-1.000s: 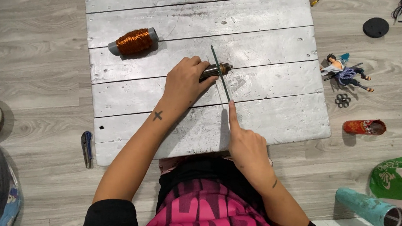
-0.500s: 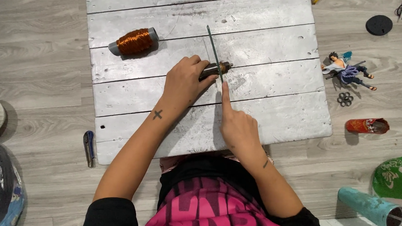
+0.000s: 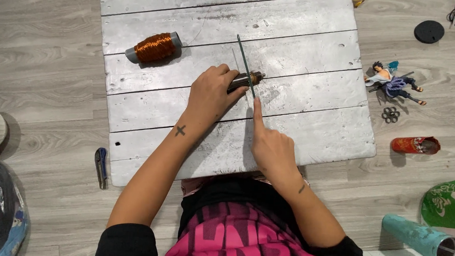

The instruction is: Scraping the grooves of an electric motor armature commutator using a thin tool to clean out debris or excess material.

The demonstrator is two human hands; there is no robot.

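1. My left hand (image 3: 211,93) is closed around a short dark metal cylinder (image 3: 243,80), its fingers wrapped over the body and pinning it flat on the white plank board (image 3: 305,23).
2. The cylinder lies near the middle of the board, its brassy end pointing to the right, just past my left fingertips.
3. My right hand (image 3: 272,146) holds a thin flat file (image 3: 245,64); the forefinger lies stretched along the blade, the other fingers curled in on the handle end, which is hidden under the hand.
4. The file runs up and slightly left from my right forefinger and crosses the cylinder's free end, touching it there.
5. A spool of copper wire (image 3: 155,47) lies on its side on the board, up and left of my left hand, well apart from it.
6. The board rests on a grey wood floor (image 3: 49,56).
7. On the floor to the left of the board lies a small blue utility knife (image 3: 101,166).
8. To the right of the board lie a small figurine (image 3: 395,82), a red can (image 3: 415,145) on its side and a teal tube (image 3: 423,241).
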